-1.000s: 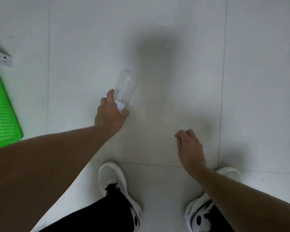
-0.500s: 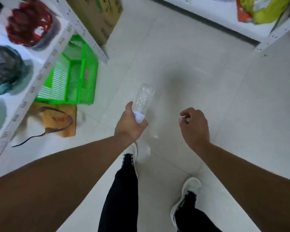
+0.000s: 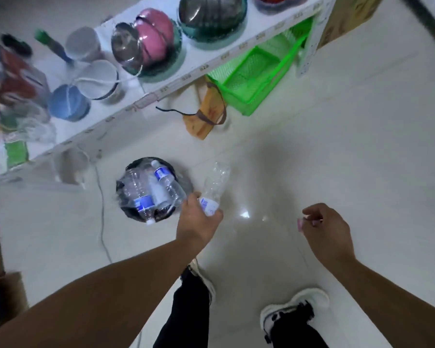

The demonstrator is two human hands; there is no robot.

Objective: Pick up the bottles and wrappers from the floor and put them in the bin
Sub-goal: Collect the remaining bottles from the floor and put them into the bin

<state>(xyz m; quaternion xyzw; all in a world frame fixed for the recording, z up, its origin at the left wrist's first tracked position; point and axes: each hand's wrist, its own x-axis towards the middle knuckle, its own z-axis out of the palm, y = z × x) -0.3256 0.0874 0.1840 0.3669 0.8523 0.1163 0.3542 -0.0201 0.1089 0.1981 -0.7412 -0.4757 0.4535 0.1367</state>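
Note:
My left hand grips a clear, crumpled plastic bottle by its labelled lower end, and the bottle points up and away from me. It hangs just to the right of a round black-lined bin on the floor. Several clear bottles with blue labels fill the bin. My right hand hovers over the tiles further right, fingers curled and pinching a small pink scrap.
A white shelf rack with pots and bowls runs along the upper left. Under it stand a green plastic basket and a brown bag. A thin cable trails past the bin. Cardboard boxes sit at the left edge.
I have stood up and turned left with the bottle in my left hand. The bin and the shelf rack have come into view, and the bottle is now beside the bin.

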